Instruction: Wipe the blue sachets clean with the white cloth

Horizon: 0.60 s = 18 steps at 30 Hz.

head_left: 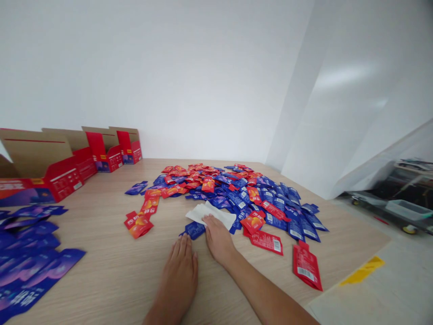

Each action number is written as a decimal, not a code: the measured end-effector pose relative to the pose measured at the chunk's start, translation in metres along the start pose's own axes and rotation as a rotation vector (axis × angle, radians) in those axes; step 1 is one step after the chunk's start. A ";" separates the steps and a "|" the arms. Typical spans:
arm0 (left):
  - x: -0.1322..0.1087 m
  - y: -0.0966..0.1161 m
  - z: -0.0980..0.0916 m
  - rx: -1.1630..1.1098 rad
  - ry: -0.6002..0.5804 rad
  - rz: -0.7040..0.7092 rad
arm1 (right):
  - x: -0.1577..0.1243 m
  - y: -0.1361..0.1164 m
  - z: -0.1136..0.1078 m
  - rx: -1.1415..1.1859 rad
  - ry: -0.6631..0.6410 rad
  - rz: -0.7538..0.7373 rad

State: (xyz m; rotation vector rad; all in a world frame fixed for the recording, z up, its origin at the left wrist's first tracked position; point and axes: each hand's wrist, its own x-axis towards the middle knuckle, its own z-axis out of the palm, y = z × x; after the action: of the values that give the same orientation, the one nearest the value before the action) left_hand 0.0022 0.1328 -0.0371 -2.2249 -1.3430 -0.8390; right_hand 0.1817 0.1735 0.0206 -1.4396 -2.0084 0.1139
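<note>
White walls back a pale wooden desk (101,271) strewn with red and blue sachets (237,194). The right hand (218,237), its grip flat and unclosed, rests its fingertips on a white wipe (211,213) just ahead. The left hand (179,271) lies spread beside it, holding nothing. The wipe looks light, soft and limp, best pinched at an edge. Open red cartons (67,174), far left of the grip, hide their contents.

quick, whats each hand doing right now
Left hand: open, flat on the table, holding nothing.
Right hand: open, palm down, fingertips on the white sheet.
</note>
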 end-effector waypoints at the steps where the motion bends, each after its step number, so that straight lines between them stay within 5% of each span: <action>1: 0.000 0.000 0.000 -0.001 0.001 0.002 | 0.000 -0.003 0.000 0.003 -0.004 -0.016; 7: 0.001 -0.001 0.001 -0.008 -0.003 0.018 | -0.003 -0.027 0.007 0.041 -0.115 -0.203; 18: 0.002 -0.002 -0.002 0.060 0.061 0.068 | 0.001 0.004 0.001 -0.034 0.010 0.008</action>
State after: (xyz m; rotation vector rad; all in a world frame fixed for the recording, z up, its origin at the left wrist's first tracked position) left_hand 0.0004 0.1333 -0.0343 -2.1688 -1.2408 -0.8239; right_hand 0.1838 0.1760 0.0187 -1.4672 -2.0054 0.0764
